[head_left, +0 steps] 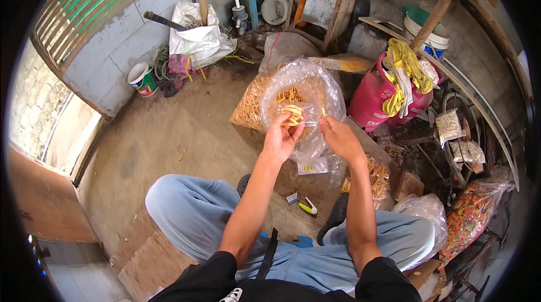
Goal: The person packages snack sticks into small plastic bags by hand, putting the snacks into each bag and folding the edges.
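Note:
My left hand (279,141) is closed around a small clear plastic bag with several curved yellow snack pieces (292,115) in it. Beside it, my right hand (340,140) pinches a thin yellowish snack piece (323,112) near the bag's clear edge. Both hands are over a large open clear plastic bag (329,90), full of orange-brown snack sticks (248,105). On the floor between my legs lie a green and white stapler (308,207) and a small blue and white box (292,198). Filled snack packets (376,178) lie under my right forearm.
A pink-red drum (369,96) draped with a yellow cloth (407,74) stands at right. Small packets (449,126) and a bag of colourful pieces (473,214) are further right. A white sack (200,43) and a paint bucket (142,79) stand by the left wall.

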Demonstrator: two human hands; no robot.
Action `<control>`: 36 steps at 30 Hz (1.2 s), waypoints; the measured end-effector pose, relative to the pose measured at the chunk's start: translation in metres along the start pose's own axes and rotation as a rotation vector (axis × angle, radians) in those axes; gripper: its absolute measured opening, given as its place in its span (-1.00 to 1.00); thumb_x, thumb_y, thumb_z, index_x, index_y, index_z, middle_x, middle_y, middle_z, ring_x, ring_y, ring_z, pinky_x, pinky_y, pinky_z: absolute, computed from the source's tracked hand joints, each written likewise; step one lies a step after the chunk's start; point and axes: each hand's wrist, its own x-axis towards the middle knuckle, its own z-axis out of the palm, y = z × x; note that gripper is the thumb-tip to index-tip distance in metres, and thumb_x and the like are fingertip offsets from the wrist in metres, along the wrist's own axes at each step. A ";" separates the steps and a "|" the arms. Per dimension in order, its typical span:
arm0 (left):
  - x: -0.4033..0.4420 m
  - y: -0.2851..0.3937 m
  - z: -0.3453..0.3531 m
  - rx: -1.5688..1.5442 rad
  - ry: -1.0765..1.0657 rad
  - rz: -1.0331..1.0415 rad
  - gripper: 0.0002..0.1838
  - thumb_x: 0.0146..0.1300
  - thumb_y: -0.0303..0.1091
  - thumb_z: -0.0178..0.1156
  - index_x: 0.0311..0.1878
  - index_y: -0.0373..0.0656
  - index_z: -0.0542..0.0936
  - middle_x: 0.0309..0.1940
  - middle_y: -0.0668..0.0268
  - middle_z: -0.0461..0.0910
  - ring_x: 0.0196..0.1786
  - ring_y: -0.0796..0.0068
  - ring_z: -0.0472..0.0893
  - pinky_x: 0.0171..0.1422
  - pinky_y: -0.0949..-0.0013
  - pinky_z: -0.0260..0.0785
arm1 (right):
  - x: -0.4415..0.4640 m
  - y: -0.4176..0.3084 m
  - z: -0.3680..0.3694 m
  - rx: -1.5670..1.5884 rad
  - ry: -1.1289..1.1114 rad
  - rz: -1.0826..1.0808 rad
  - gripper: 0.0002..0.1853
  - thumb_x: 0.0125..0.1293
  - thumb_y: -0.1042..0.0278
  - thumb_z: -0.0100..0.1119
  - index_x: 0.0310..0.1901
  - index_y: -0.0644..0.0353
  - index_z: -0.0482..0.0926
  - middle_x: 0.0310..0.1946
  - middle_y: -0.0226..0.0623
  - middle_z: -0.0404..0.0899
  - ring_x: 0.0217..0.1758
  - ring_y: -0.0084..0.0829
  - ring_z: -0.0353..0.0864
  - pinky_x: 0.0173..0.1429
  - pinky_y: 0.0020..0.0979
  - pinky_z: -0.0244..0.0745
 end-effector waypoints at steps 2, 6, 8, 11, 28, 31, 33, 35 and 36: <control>0.002 0.001 -0.003 0.064 0.058 0.007 -0.69 0.31 -0.29 0.09 0.03 -0.28 0.48 -0.10 0.20 0.62 -0.05 0.44 0.63 -0.02 0.48 0.58 | -0.004 -0.007 -0.008 -0.024 -0.026 -0.025 -0.56 0.45 0.05 -0.11 -0.34 0.33 0.46 -0.52 -0.07 0.51 -0.40 -0.06 0.52 -0.25 -0.19 0.37; 0.005 0.001 -0.008 0.101 0.092 0.016 -0.70 0.30 -0.28 0.10 0.01 -0.26 0.49 -0.13 0.22 0.62 -0.08 0.45 0.63 -0.04 0.47 0.58 | -0.009 -0.015 -0.022 -0.124 -0.132 -0.064 -0.55 0.44 0.03 -0.09 -0.34 0.32 0.49 -0.46 0.00 0.55 -0.34 0.02 0.52 -0.22 -0.14 0.35; 0.008 0.003 -0.011 0.202 0.005 0.009 -0.73 0.30 -0.29 0.10 -0.02 -0.23 0.49 -0.16 0.24 0.62 -0.12 0.47 0.63 -0.06 0.45 0.59 | -0.010 -0.017 -0.024 -0.165 -0.162 -0.052 -0.55 0.43 0.03 -0.08 -0.34 0.32 0.51 -0.45 0.01 0.56 -0.34 0.01 0.53 -0.23 -0.13 0.35; 0.006 0.001 -0.006 0.323 -0.007 0.001 -0.74 0.29 -0.29 0.11 -0.02 -0.19 0.50 -0.18 0.26 0.62 -0.15 0.48 0.63 -0.09 0.44 0.59 | -0.012 -0.022 -0.025 -0.134 -0.175 -0.063 -0.60 0.42 0.05 -0.03 -0.29 0.29 0.53 -0.42 0.03 0.57 -0.32 0.03 0.54 -0.25 -0.13 0.35; -0.003 -0.003 0.014 0.238 -0.083 0.045 -0.83 0.30 -0.41 0.16 -0.07 -0.19 0.50 -0.19 0.30 0.60 -0.16 0.51 0.64 -0.05 0.51 0.60 | -0.006 -0.036 -0.005 -0.135 0.433 -0.275 -0.90 0.13 0.29 0.33 -0.37 0.09 0.70 -0.40 -0.34 0.61 -0.41 -0.26 0.62 -0.34 -0.33 0.48; -0.004 -0.004 0.018 0.207 -0.083 0.056 -0.84 0.30 -0.42 0.17 -0.08 -0.20 0.51 -0.21 0.32 0.60 -0.18 0.53 0.64 -0.06 0.52 0.60 | -0.003 -0.035 0.003 0.078 0.446 -0.236 -0.91 0.12 0.42 0.32 -0.32 0.16 0.70 -0.40 -0.30 0.61 -0.44 -0.34 0.60 -0.33 -0.38 0.47; -0.002 -0.006 0.018 0.193 -0.090 0.060 -0.84 0.30 -0.42 0.17 -0.09 -0.20 0.51 -0.22 0.33 0.60 -0.19 0.53 0.64 -0.07 0.53 0.60 | -0.001 -0.035 0.004 0.147 0.418 -0.222 -0.89 0.12 0.46 0.31 -0.29 0.19 0.70 -0.40 -0.27 0.61 -0.44 -0.38 0.58 -0.31 -0.40 0.46; 0.000 -0.007 0.014 0.138 -0.098 0.076 -0.82 0.29 -0.44 0.18 -0.06 -0.20 0.50 -0.20 0.34 0.60 -0.18 0.54 0.64 -0.08 0.55 0.61 | 0.000 -0.036 0.004 0.216 0.388 -0.207 -0.87 0.12 0.51 0.29 -0.26 0.21 0.70 -0.40 -0.24 0.60 -0.43 -0.42 0.56 -0.29 -0.43 0.45; 0.000 -0.007 0.013 0.137 -0.096 0.079 -0.82 0.29 -0.44 0.18 -0.06 -0.20 0.50 -0.20 0.34 0.60 -0.18 0.54 0.64 -0.08 0.55 0.61 | 0.000 -0.037 0.003 0.234 0.388 -0.194 -0.86 0.13 0.52 0.30 -0.24 0.23 0.70 -0.40 -0.23 0.60 -0.43 -0.44 0.54 -0.28 -0.45 0.43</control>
